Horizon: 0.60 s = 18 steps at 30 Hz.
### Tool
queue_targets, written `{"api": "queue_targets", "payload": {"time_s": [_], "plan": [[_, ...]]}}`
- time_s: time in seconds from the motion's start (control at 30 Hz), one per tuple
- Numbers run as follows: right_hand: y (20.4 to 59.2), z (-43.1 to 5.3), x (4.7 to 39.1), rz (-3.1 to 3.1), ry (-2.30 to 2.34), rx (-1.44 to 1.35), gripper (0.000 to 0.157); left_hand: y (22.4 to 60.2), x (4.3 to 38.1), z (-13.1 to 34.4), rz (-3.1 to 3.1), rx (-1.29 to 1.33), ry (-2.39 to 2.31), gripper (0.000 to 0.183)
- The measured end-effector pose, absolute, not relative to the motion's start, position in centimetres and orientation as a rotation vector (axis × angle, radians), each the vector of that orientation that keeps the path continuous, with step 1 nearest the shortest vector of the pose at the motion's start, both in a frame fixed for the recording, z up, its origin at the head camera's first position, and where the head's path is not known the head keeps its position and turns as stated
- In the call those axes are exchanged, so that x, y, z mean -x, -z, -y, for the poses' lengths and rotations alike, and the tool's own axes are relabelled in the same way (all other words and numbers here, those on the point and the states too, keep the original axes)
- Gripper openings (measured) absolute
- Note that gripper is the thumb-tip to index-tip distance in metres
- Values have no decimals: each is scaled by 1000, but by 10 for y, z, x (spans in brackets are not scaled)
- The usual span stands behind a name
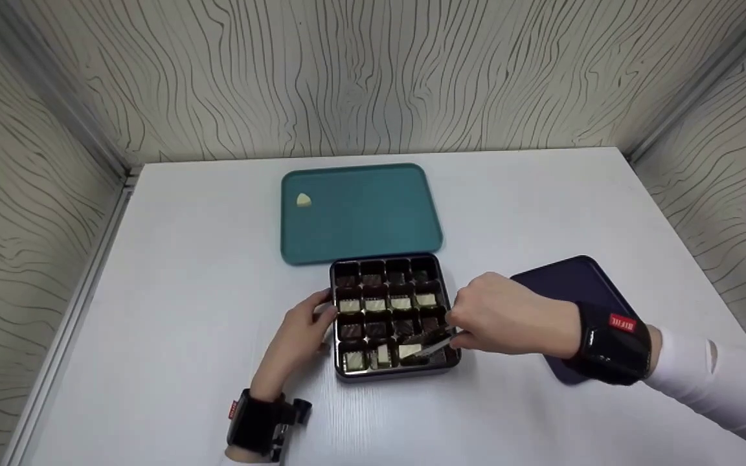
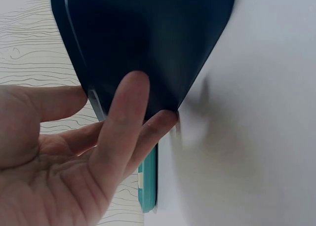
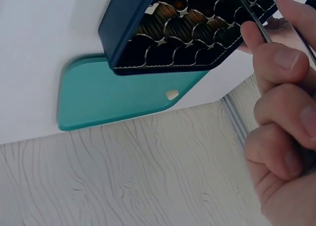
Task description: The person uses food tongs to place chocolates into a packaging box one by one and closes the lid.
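Note:
A dark blue box [image 1: 399, 375] with a divided black insert holds dark and white chocolates, one row of each in turn. In the head view, my right hand [image 1: 499, 314] grips metal tweezers [image 1: 436, 348] over the box's near right corner, their tips at a white chocolate [image 1: 410, 351] in the front row. Both tweezer arms show between my thumb and fingers in the right wrist view. My left hand [image 1: 302, 333] rests against the box's left side, thumb at the rim. In the left wrist view its fingers [image 2: 126, 112] lie fairly straight along the dark wall.
Behind the box lies a teal tray [image 1: 366, 213] with one small cream-coloured piece [image 1: 304, 200] on its left part. A dark blue lid [image 1: 580, 278] lies on the white table [image 1: 204, 246] at the right, partly under my right forearm. Wood-patterned panels [image 1: 360, 77] stand around the table.

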State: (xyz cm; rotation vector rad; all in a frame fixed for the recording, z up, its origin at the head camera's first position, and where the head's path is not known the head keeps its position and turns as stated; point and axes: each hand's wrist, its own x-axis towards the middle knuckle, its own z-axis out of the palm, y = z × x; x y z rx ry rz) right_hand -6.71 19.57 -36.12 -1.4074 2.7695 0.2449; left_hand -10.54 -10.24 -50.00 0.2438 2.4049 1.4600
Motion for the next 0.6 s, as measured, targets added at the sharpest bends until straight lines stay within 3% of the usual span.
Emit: {"api": "queue_targets", "payload": {"time_s": [0.17,0.4,0.6], "plan": [[358,-184,69,-2739,-378,1432,48,499,105,102,-2409,-263,-1460,48],[358,-170,69,-2704,-463,1467,42,500,105,102,-2394,-269,-1480,48],[364,-162,69,-2695,-540,1502,46,500,105,103,-2399,-263,-1483,47]]}}
